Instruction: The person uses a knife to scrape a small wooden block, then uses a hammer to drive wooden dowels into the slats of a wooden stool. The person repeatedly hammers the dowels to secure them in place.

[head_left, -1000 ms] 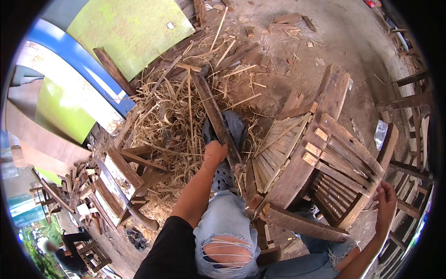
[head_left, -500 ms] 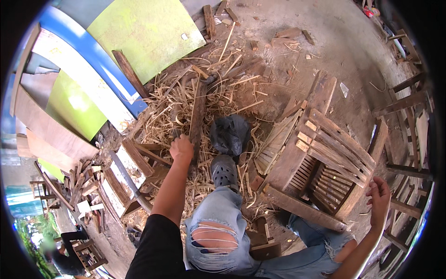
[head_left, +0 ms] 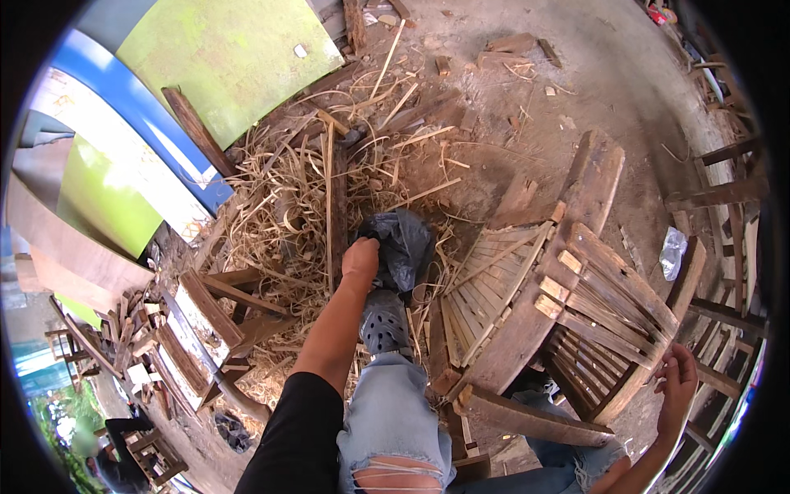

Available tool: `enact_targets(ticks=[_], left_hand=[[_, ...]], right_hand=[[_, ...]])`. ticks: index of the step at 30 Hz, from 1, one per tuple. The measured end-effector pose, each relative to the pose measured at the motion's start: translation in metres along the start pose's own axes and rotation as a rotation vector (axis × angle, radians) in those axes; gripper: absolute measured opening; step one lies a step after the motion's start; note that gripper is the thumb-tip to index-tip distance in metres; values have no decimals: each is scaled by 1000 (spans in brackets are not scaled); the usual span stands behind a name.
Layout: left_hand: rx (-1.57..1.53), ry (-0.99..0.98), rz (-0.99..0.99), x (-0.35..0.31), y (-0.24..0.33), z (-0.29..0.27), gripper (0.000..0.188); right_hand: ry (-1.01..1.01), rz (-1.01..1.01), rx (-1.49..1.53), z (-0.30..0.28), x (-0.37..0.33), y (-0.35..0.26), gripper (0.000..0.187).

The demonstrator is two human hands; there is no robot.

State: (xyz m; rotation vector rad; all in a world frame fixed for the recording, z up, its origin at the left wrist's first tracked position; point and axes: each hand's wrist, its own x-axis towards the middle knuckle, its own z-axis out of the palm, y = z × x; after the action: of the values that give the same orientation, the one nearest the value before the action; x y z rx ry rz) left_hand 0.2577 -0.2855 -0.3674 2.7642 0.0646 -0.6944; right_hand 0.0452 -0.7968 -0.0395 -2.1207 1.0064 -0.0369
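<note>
My left hand has reached down in front of me to the near-left edge of a crumpled black plastic bag. Its fingers are closed there on the bag, and the fingertips are partly hidden. Beside that hand, a dark wooden beam lies over a heap of curly wood shavings. At the right, my right hand hangs by the edge of a slatted wooden chair, holding nothing, with its fingers loosely bent and apart. The chair lies tipped over by my legs.
My foot in a grey clog is just short of the bag. Green panels lean at the back left, near a pile of wood scraps. More wooden frames stand along the right edge. Another person is at the lower left.
My left hand has moved right, from beside the beam to the black bag, and closed on its edge. The view has shifted somewhat. My right hand stays by the chair.
</note>
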Motion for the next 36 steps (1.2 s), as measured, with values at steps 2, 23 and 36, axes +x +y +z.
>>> enact_targets(ticks=[2, 23, 36], left_hand=[[-38, 17, -17, -5, 5, 2, 20], [-339, 257, 18, -17, 3, 42, 27], [34, 48, 179, -5, 10, 15, 33]], right_hand=[[-43, -1, 2, -1, 2, 0, 36], [-31, -35, -40, 11, 5, -1, 38], [13, -46, -54, 10, 9, 0, 38]])
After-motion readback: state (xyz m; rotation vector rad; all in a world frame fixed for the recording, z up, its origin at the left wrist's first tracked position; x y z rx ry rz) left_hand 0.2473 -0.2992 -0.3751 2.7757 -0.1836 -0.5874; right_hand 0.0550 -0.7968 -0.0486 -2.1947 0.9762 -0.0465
